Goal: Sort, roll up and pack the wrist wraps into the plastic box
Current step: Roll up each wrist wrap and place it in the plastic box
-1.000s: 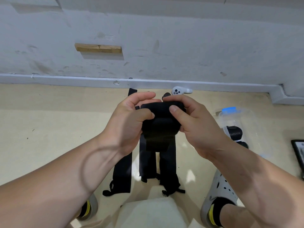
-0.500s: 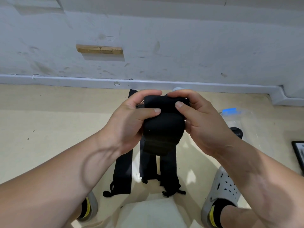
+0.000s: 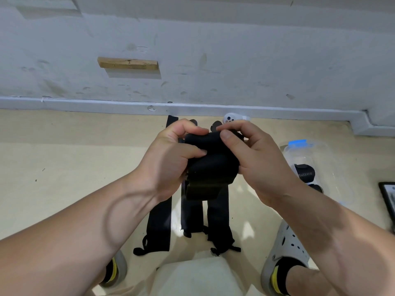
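Since the wrist wrap (image 3: 210, 165) looks soft and springy, we pinch its roll with left hand (image 3: 171, 161) and right hand (image 3: 254, 159).

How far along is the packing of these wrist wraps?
At least one rolled wrap already sits in the plastic box. The left hand and right hand grip a partly rolled wrap. Three flat wraps lie on the floor, not yet rolled.

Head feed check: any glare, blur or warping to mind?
Head view: sharp, evenly lit, edges stretched by the wide angle; the black wrap gripped by left hand and right hand shows little fold detail; the clear plastic box reads faint.
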